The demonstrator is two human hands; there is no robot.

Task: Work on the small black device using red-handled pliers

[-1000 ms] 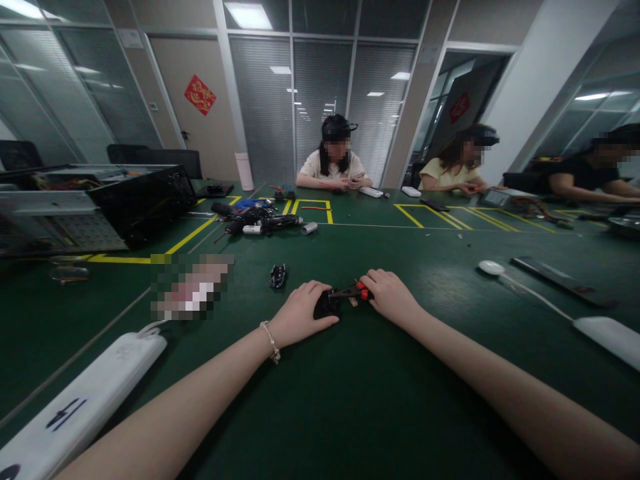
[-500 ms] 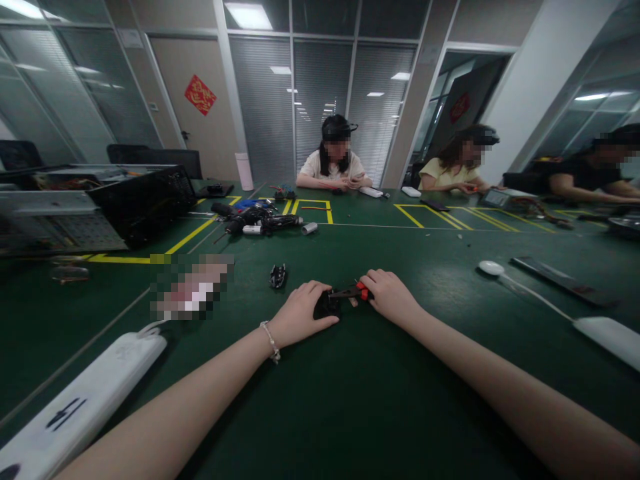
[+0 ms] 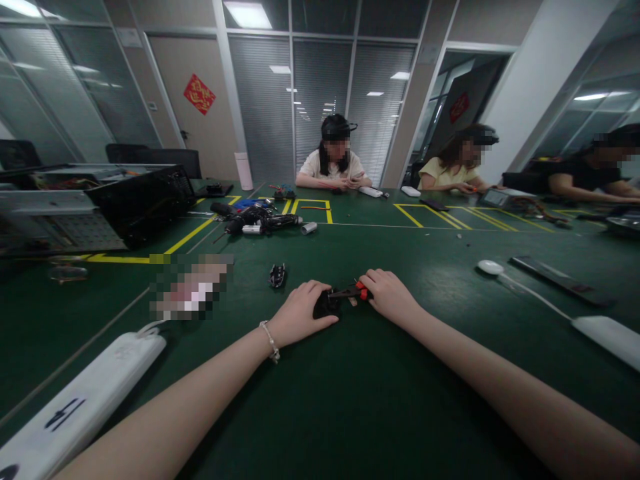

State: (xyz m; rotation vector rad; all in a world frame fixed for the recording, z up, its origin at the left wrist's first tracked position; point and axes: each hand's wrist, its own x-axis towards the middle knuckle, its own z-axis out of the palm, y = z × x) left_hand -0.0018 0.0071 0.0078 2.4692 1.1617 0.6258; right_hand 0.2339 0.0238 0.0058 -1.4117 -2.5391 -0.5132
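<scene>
My left hand (image 3: 303,311) grips a small black part (image 3: 327,305) between thumb and fingers, down at the green tabletop (image 3: 400,400). What kind of part it is I cannot make out. In my right hand (image 3: 389,293) are red-handled pliers (image 3: 361,291), fingers wrapped round the handles. Their dark jaws point left and reach the black part's upper side; whether they clamp anything is too small to tell. A small copper-coloured piece (image 3: 353,302) lies just below the pliers. Beyond my left hand sits another black piece (image 3: 277,275), apart from both hands.
A white power strip (image 3: 85,407) and a blurred-out flat object (image 3: 193,287) lie left. Further back are a computer case (image 3: 145,207) and a heap of tools and cables (image 3: 255,219). A white mouse-shaped item (image 3: 491,268) with a cable lies right. Several people sit across the table.
Almost nothing differs. Both hands, the pliers and the black part keep their places; the whole view has shifted very slightly.
</scene>
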